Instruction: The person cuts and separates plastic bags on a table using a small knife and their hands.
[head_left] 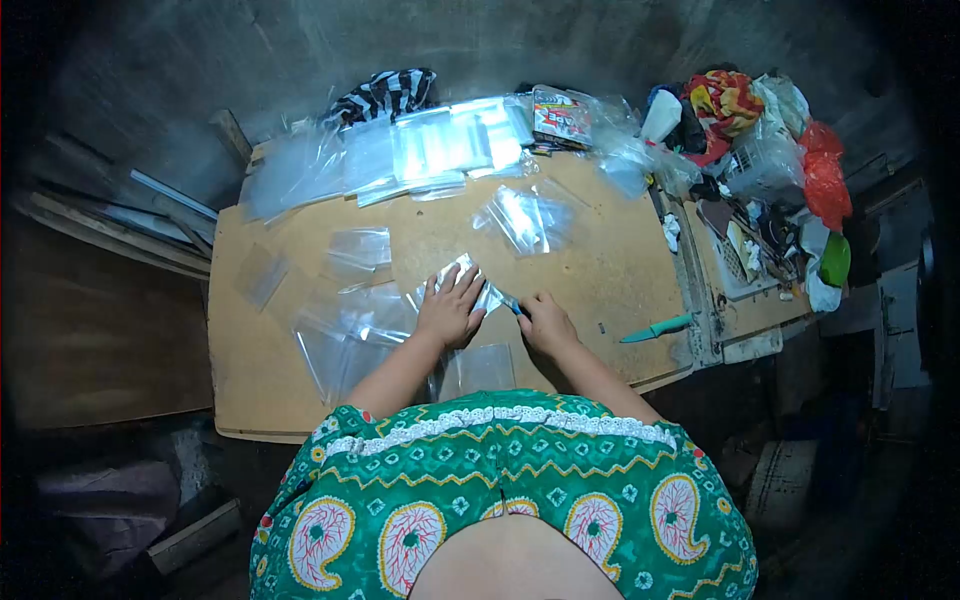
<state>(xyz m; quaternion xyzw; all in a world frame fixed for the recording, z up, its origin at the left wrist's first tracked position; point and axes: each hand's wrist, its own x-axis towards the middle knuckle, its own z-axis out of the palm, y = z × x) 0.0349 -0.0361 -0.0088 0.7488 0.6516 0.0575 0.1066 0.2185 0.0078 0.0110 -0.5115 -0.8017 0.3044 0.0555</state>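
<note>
hands (450,308) on glossy plastic (490,299), gripping slim tool (514,306)

The plastic sheets (490,299) look glossy; the tabletop (615,275), matt wood; the garment (590,465), matt cloth.

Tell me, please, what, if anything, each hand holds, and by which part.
The right hand holds a blue tool by the end farther from the plastic. The left hand lies spread on that plastic; no grip shows.

A green paisley garment (545,468) carries white lace (500,413).
</note>
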